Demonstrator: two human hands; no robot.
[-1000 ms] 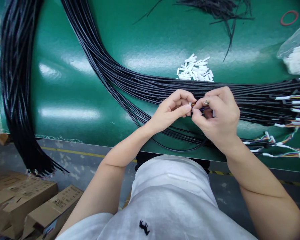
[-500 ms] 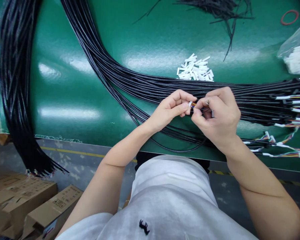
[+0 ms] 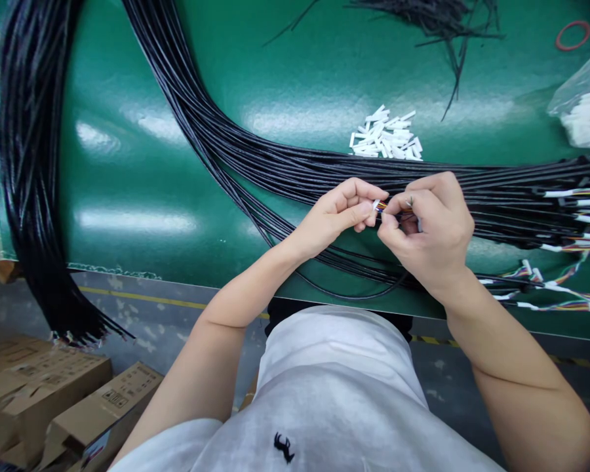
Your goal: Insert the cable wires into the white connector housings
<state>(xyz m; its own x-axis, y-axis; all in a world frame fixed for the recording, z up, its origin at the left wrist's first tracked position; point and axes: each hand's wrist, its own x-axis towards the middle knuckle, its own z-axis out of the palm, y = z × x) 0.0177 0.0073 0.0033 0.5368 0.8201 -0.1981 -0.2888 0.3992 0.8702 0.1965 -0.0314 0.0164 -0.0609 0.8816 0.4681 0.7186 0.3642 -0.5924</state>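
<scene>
Between the thumb and fingers of my left hand [image 3: 341, 213] is a small white connector [image 3: 376, 204]. Thin coloured wires [image 3: 382, 206] run from it towards my right hand [image 3: 430, 226], which pinches them close to the connector; their exact path under the fingertips is hidden. Both hands are held over a long bundle of black cables [image 3: 275, 157] lying across the table. Just beyond the bundle lies a pile of loose white connectors [image 3: 388, 134]. Cable ends with white connectors and coloured wires [image 3: 565, 285] lie to the right of my right hand.
A second black cable bundle [image 3: 34, 144] hangs over the green table's [image 3: 128, 190] front edge at left. Cardboard boxes [image 3: 103, 406] stand on the floor below. Black strips [image 3: 432, 16], a red ring [image 3: 573, 35] and a plastic bag of white pieces [image 3: 587, 111] lie at the far right.
Both hands keep nearly the same place and grip. Slightly more of the coloured wires shows between the fingertips; the view has shifted a little.
</scene>
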